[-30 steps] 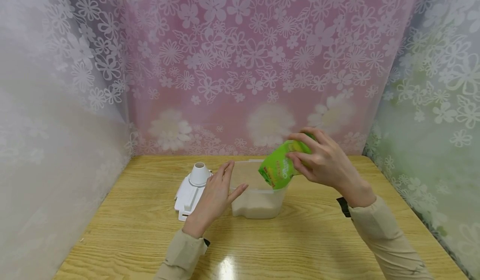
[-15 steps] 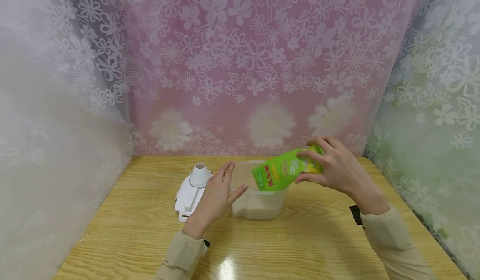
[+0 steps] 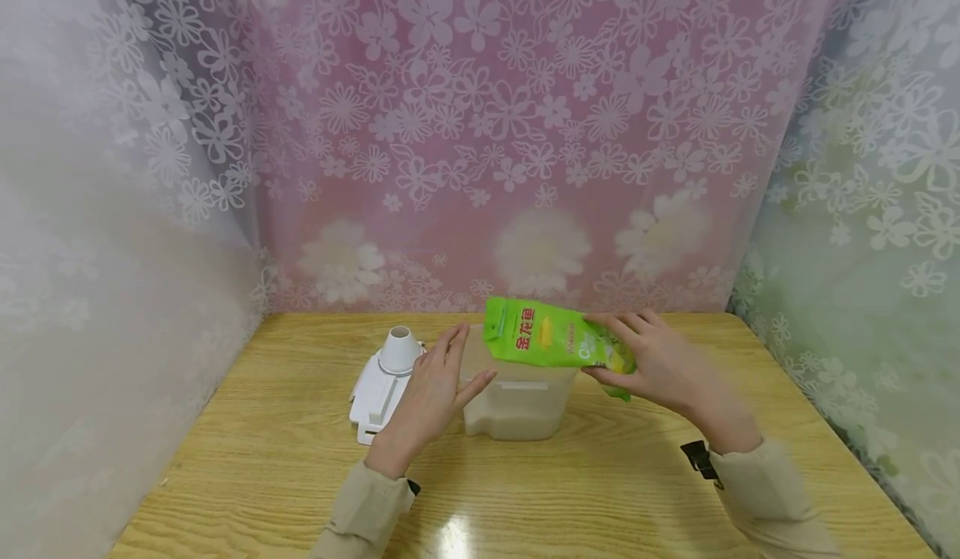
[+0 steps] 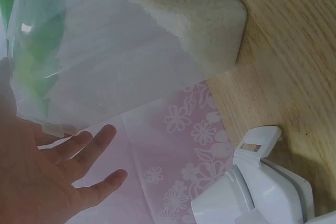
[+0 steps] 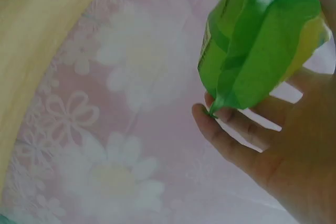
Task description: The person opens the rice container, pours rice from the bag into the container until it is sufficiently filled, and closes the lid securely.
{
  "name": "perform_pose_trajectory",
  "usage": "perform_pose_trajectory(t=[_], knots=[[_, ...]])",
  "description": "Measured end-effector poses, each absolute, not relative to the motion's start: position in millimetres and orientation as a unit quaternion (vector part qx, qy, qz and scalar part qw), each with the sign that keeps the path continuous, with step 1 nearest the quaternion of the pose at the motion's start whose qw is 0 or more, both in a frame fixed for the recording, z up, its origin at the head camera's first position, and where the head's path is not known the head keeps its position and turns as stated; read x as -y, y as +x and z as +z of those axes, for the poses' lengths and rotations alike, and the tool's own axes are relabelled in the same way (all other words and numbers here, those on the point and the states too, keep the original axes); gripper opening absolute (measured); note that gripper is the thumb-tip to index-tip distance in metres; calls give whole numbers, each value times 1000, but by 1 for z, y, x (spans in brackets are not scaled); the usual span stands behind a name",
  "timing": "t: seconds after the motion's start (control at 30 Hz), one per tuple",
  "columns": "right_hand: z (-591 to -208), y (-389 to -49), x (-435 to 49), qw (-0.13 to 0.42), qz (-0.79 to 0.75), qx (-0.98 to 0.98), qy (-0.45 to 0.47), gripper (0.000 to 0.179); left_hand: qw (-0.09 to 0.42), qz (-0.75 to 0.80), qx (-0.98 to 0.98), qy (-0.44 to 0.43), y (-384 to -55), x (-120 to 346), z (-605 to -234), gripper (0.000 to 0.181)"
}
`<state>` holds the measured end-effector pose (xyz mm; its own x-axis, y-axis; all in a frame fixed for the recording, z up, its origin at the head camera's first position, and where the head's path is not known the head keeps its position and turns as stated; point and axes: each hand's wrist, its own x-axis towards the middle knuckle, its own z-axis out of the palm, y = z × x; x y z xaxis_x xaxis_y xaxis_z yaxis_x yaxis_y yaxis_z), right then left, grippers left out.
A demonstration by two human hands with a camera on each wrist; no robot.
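A: Where was the green bag (image 3: 551,334)?

B: The right hand (image 3: 660,366) had it, thumb on one side and fingers on the other, gripping one end. The bag ran nearly level towards the left, its far end across the upper part of the clear container (image 3: 546,401) as the head camera saw it. I couldn't tell how high it was above the rim.

A: And the left hand (image 3: 435,384)?

B: Open, with nothing in its grasp. Its fingers were extended along the container's left side, the thumb apart from them near the front. Whether the palm pressed on the wall was hard to tell.

A: Was anything inside the container?

B: Pale grains (image 4: 205,30) filled the bottom, heaped in a slope; green showed through the wall above them. The container stood upright on the wooden desk (image 3: 600,492).

A: What else was close by?

B: A white plastic piece (image 3: 367,392) with a cone-shaped spout (image 3: 400,352) lay left of the container, partly covered by the left hand. A pink flowered sheet (image 3: 510,126) hung behind the desk.
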<state>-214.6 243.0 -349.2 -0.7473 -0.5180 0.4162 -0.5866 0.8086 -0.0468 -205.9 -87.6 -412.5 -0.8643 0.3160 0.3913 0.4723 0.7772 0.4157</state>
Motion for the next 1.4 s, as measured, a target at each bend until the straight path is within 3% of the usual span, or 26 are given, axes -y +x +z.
perform_pose_trajectory(t=[0.43,0.7,1.03,1.4], knots=[[-382,-214,-232,162,224,935,224,68,148,-262,930,-211,-205,87,-412,81],[-404,-218,-229,172,320,908,209,67,148,-269,928,-210,-205,87,-411,81],[-409,-217,-229,149,431,873,172,57,163,-263,926,-219,-206,87,-411,81],[-414,-222,-242,178,442,874,95,61,161,-264,925,-219,-204,87,-411,81]])
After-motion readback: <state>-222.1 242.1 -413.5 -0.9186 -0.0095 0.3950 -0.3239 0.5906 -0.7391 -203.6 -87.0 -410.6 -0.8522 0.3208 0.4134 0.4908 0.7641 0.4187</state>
